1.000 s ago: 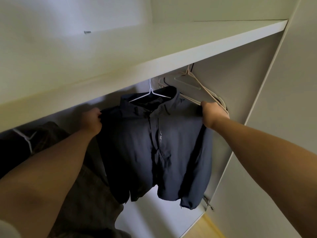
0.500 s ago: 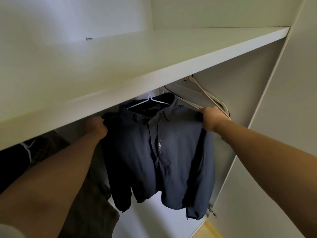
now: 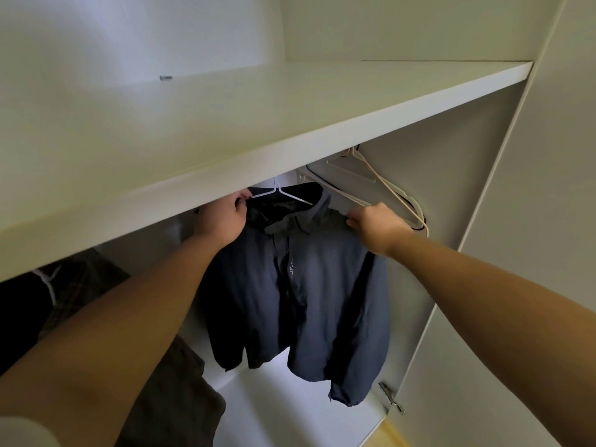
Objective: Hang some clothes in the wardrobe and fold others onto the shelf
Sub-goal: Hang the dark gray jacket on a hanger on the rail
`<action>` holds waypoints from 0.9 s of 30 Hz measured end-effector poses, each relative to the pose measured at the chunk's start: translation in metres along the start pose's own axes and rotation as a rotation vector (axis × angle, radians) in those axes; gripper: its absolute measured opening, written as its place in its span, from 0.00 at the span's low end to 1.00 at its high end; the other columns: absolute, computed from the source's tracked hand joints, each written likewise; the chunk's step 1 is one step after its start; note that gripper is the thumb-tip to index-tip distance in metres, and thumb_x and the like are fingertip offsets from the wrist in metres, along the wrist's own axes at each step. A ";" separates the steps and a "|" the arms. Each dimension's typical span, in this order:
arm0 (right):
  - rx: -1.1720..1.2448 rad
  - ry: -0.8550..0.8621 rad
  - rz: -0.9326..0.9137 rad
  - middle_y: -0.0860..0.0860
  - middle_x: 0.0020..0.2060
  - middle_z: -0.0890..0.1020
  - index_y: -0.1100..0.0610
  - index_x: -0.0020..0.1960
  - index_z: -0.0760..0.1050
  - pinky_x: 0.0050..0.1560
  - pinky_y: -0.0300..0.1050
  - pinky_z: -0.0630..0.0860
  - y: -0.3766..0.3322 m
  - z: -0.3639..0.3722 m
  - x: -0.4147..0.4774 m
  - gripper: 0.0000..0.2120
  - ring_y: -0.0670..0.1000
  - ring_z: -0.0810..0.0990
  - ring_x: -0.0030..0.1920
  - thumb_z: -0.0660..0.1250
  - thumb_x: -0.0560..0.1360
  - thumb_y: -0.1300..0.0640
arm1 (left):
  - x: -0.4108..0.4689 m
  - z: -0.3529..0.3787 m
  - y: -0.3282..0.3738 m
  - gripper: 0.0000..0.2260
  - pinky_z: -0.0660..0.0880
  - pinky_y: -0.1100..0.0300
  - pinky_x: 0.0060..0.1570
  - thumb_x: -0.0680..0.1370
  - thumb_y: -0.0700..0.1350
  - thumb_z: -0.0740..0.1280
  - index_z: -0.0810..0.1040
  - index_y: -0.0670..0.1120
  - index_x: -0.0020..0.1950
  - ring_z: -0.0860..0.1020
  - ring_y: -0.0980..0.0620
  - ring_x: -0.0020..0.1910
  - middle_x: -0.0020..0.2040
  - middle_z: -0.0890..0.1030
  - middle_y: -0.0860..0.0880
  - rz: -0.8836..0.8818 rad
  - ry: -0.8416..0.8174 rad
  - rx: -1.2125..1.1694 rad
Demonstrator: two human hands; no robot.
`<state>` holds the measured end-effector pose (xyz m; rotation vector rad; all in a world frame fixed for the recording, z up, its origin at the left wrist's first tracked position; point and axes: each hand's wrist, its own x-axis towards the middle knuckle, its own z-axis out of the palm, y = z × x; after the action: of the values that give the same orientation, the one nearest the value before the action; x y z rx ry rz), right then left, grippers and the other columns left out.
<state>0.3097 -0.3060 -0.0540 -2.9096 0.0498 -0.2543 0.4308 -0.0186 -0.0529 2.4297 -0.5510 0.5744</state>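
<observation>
At the far left, a brown checked garment (image 3: 87, 279) hangs in shadow under the broad white wardrobe shelf (image 3: 290, 124). A bit of pale hanger (image 3: 48, 280) shows at its top. Above, a small dark screw (image 3: 165, 78) sits where the shelf meets the back wall.

The left hand (image 3: 221, 219) reaches up just below the shelf's front edge. Its grip is closed, with fingers and thumb pinching the left shoulder of a dark blue-grey jacket (image 3: 300, 291), right at the left tip of a thin white wire hanger (image 3: 280, 196). I cannot tell whether the wire itself is inside that pinch.

The jacket hangs on this hanger in the middle of the hanging space, its front towards the camera. A closed placket runs down its centre, with small pale lettering beside it. Both sleeves hang down, and the hem is clear of the white wardrobe floor (image 3: 290, 411). The hanger's hook rises behind the shelf edge, so the rail is hidden.

The right hand (image 3: 379, 227) has its grip closed on the jacket's right shoulder, just beside the collar, with the fingers curled into the cloth. Just behind it and to the right, a bunch of empty cream plastic hangers (image 3: 371, 182) hang tilted close to the pale side panel (image 3: 483, 221). Low on the right, a small metal hinge (image 3: 392, 396) is fixed at the panel's edge, above a strip of wooden floor (image 3: 387, 435).
</observation>
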 end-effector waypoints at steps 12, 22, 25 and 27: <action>-0.057 -0.036 -0.038 0.62 0.47 0.80 0.59 0.54 0.75 0.41 0.51 0.71 -0.001 0.005 -0.010 0.10 0.64 0.80 0.48 0.57 0.83 0.56 | 0.003 0.003 0.058 0.16 0.72 0.56 0.42 0.82 0.54 0.58 0.82 0.48 0.50 0.77 0.46 0.44 0.44 0.81 0.49 -0.026 -0.048 0.041; 0.000 -0.088 -0.079 0.63 0.50 0.79 0.59 0.57 0.74 0.42 0.48 0.68 -0.013 0.007 -0.023 0.10 0.65 0.78 0.50 0.57 0.82 0.55 | 0.003 0.007 0.101 0.21 0.76 0.51 0.53 0.78 0.61 0.63 0.79 0.45 0.56 0.79 0.43 0.52 0.54 0.81 0.46 -0.174 0.137 0.120; 0.031 -0.060 -0.082 0.64 0.50 0.79 0.60 0.58 0.74 0.41 0.48 0.68 -0.017 0.007 -0.034 0.14 0.66 0.78 0.50 0.55 0.83 0.53 | -0.009 0.011 0.114 0.18 0.74 0.49 0.52 0.75 0.58 0.68 0.75 0.44 0.52 0.77 0.43 0.51 0.51 0.78 0.46 -0.091 0.355 0.037; 0.044 -0.050 -0.080 0.62 0.49 0.79 0.60 0.57 0.74 0.41 0.49 0.69 -0.020 0.007 -0.041 0.14 0.65 0.79 0.48 0.54 0.84 0.52 | -0.018 0.012 0.119 0.18 0.73 0.53 0.45 0.75 0.61 0.68 0.74 0.47 0.47 0.77 0.48 0.44 0.44 0.78 0.50 0.064 0.142 0.048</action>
<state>0.2709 -0.2825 -0.0636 -2.8766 -0.0791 -0.1926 0.3601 -0.1110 -0.0192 2.3998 -0.5624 0.7879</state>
